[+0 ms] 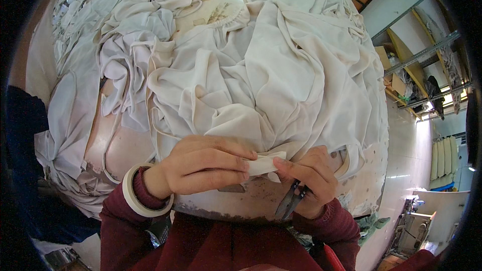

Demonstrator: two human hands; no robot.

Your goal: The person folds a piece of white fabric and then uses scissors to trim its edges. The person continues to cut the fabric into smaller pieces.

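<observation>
Table [133, 145] first: a broad pale worktop, bare in patches, worn and stained along the near edge. Over it spreads a great heap of cream cloth [296, 60], slack and rumpled, running toward us. We judge that slack useful: with no pull from the heap, a small fold should be easier to hold true.

Left hand [206, 165]: fingers together and closed down, pinching the work's left end; the thumb is hidden from us. Right hand [316, 178]: thumb and forefinger nipped on the right end, the other fingers curled around dark snips. A pale ring [131, 193] circles the left wrist; we would let no cloth snag on it.

The snips [287, 201] hang below the right palm, blades angled down toward our body. We cannot tell whether they touch the cloth; best, we think, to hold the points clear of it.

Smallest, the folded strip [261, 165]: at the heap's near edge, between both sets of fingertips. We advise an even, light tension, edges lined up, pinches close together so the layers do not creep.
</observation>
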